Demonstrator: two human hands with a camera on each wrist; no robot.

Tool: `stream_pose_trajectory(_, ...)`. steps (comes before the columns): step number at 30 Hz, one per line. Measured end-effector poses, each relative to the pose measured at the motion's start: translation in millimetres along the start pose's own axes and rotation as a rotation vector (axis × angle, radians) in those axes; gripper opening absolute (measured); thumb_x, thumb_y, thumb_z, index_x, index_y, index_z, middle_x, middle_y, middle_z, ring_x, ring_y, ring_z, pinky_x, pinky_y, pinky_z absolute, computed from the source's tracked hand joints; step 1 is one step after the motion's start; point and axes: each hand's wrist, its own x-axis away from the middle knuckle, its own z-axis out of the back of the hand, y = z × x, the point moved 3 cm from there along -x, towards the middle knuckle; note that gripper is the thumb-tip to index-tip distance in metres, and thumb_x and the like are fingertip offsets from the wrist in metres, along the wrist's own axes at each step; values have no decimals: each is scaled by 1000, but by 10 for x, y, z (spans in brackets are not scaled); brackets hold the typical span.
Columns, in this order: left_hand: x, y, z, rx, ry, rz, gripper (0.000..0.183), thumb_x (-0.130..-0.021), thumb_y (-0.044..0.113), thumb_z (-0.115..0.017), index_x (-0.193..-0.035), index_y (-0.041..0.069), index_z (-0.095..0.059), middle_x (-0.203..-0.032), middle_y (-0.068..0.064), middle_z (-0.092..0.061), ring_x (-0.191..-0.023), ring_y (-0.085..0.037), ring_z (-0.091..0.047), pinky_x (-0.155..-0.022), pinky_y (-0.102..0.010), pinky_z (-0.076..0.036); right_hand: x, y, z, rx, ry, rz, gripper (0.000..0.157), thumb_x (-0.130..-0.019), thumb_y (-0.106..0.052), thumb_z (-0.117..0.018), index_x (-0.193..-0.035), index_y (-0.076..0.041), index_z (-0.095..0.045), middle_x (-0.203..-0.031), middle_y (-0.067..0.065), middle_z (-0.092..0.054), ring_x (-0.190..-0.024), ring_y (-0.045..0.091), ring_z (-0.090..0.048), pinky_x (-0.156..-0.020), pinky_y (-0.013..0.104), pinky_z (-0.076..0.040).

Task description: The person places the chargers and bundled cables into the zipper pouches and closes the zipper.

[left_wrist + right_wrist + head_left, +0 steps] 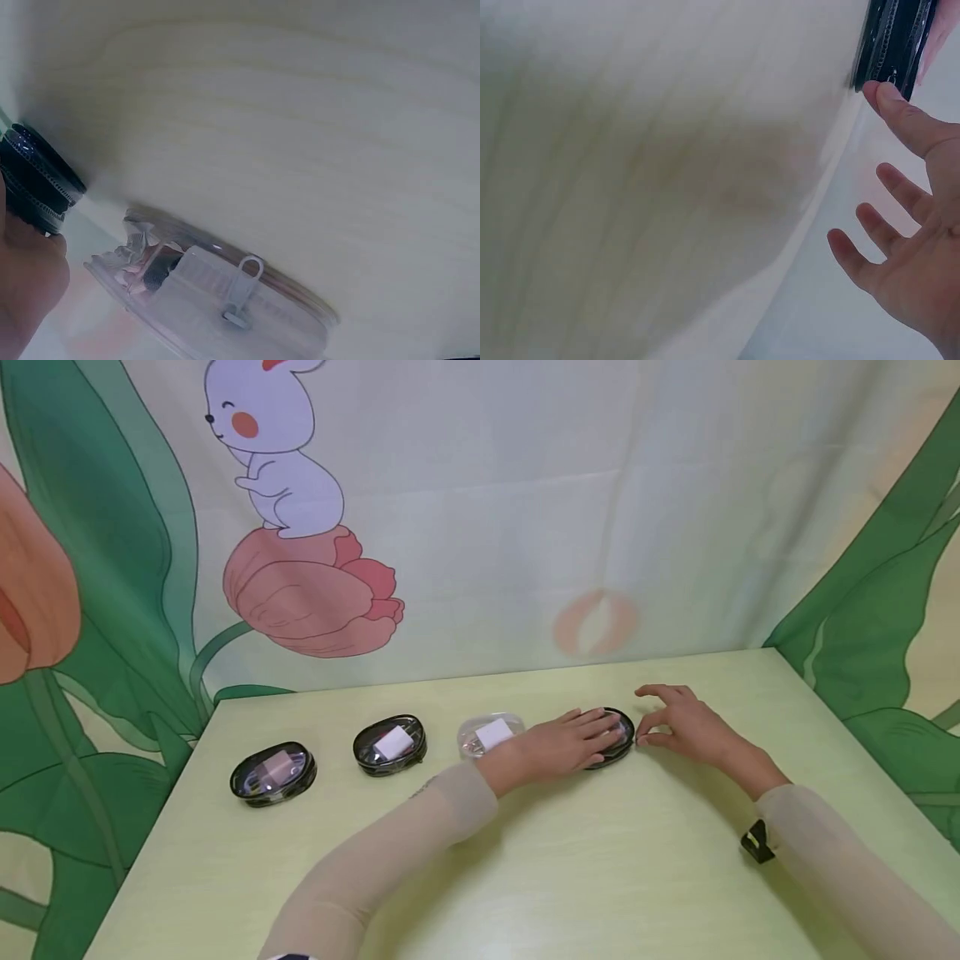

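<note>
A clear oval zip pouch with black edging lies at the right end of a row on the table. My left hand rests flat across its top, fingers straight, hiding much of it. At its right end, my right hand pinches the zipper pull between thumb and index finger; the other fingers are spread apart. Under the left wrist, partly covered, sits a clear pouch with pale edging, a white block inside and its zipper pull facing the near side.
Two more black-edged oval pouches stand to the left, one with a white block and one with a pinkish block. Behind the pale table hangs a curtain printed with a rabbit and flowers.
</note>
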Motion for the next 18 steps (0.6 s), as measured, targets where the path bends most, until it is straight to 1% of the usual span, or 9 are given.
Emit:
stream_pose_trajectory(2,13,3,2,0,-2,-11,54,-104,42,-21,-153,20,-12,-159,-2,-6,-146,-20,-4,-117,-37,-12,-1,32,-20,-22,-7,12,5,-79,-17,-76,-83,-19,-75,-133,19,-47,-117,43,-42,-95,58,-35)
stream_pose_trajectory(5,25,17,8,-12,-3,-19,54,-104,40,-22,-153,19,-13,-159,-2,-7,-146,-20,-6,-117,-38,-13,13,59,-56,-88,-27,40,5,-80,-15,-75,-82,-19,-74,-131,22,-48,-117,42,-43,-97,58,-29)
stream_pose_trajectory(10,8,47,51,-34,18,0,54,-103,33,-33,-152,17,-18,-158,-2,-13,-145,-22,-14,-115,-37,-19,57,35,-70,-198,-28,52,9,-79,-12,-76,-81,-21,-73,-130,23,-49,-116,44,-43,-96,58,-29)
stream_pose_trajectory(12,-4,60,75,-35,49,3,54,-101,30,-39,-151,17,-23,-157,-3,-19,-143,-23,-19,-115,-36,-21,72,0,-75,-222,-33,45,7,-79,-14,-76,-81,-21,-73,-130,22,-48,-116,44,-43,-96,58,-30)
stream_pose_trajectory(14,-13,70,96,-43,99,-4,52,-100,29,-44,-149,16,-32,-154,-4,-28,-141,-23,-27,-114,-34,-23,85,-44,-78,-233,-37,38,7,-80,-15,-76,-81,-22,-73,-131,22,-48,-116,44,-43,-95,59,-30)
stream_pose_trajectory(17,-21,82,127,-50,179,-15,47,-98,31,-51,-142,17,-44,-147,-5,-40,-135,-23,-38,-113,-32,-25,98,-104,-77,-225,-39,35,5,-81,-18,-75,-81,-22,-73,-131,23,-48,-116,44,-44,-95,58,-31)
stream_pose_trajectory(18,-24,82,133,-54,196,-18,45,-98,31,-52,-140,17,-47,-146,-4,-42,-134,-22,-40,-113,-31,-26,100,-123,-70,-221,-39,37,3,-81,-19,-75,-80,-21,-73,-131,23,-48,-116,44,-44,-95,58,-31)
